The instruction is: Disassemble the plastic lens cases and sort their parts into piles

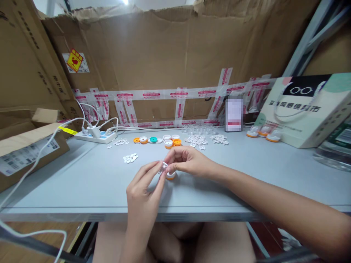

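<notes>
The person is sitting at a pale grey surface, bringing both hands together just above its near middle. The left hand is reaching up from below, its thumb and forefinger closing in a pinch on a small white plastic piece. The right hand is coming in from the right with its fingers curled and its fingertips pinching the same piece from the other side. Directly beneath the piece, partly under the right hand, a round orange-and-white plastic cap is sitting on the surface; whether the lower fingers are touching it cannot be told.

Judging by the layout, the work is looking only partly done. A short row of round orange, white and teal caps is lying beyond the hands, and three more orange-bottomed caps are standing by a printed paper bag on the right. A small cluster of white discs and a larger heap of loose white flat pieces are waiting unused, well apart from the hands. A white power strip is lying at the far left.
</notes>
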Tool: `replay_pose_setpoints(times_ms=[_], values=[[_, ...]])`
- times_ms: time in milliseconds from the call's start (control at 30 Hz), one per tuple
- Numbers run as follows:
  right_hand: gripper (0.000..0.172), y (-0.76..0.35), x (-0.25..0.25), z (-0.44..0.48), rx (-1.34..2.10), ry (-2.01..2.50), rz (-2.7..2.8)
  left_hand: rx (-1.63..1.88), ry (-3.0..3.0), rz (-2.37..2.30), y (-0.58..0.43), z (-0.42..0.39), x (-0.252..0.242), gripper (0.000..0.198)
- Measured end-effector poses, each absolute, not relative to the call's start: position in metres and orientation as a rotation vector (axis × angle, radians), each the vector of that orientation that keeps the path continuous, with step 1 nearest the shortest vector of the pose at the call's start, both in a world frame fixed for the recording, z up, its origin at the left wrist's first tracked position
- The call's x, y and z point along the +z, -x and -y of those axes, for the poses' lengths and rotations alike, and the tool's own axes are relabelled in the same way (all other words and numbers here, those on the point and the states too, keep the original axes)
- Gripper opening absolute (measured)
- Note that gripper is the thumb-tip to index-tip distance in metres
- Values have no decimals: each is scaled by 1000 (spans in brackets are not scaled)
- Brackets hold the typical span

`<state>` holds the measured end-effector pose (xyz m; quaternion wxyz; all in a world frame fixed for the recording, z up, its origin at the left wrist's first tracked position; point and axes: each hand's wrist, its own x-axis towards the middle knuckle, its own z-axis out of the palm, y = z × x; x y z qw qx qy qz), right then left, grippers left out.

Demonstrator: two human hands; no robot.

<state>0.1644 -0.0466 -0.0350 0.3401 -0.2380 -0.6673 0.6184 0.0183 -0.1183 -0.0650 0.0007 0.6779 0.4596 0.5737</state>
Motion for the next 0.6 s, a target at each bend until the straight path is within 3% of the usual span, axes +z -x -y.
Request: replay_pose_setpoints(times_ms=[400,600], values=[[27,-169,-35,45,1575,700,1830,1822,-2393,-1454,-23,117,-73,22],[15,-168,-35,47,1456,801,1863,1828,-2500,-1508,-27,116,-73,20]])
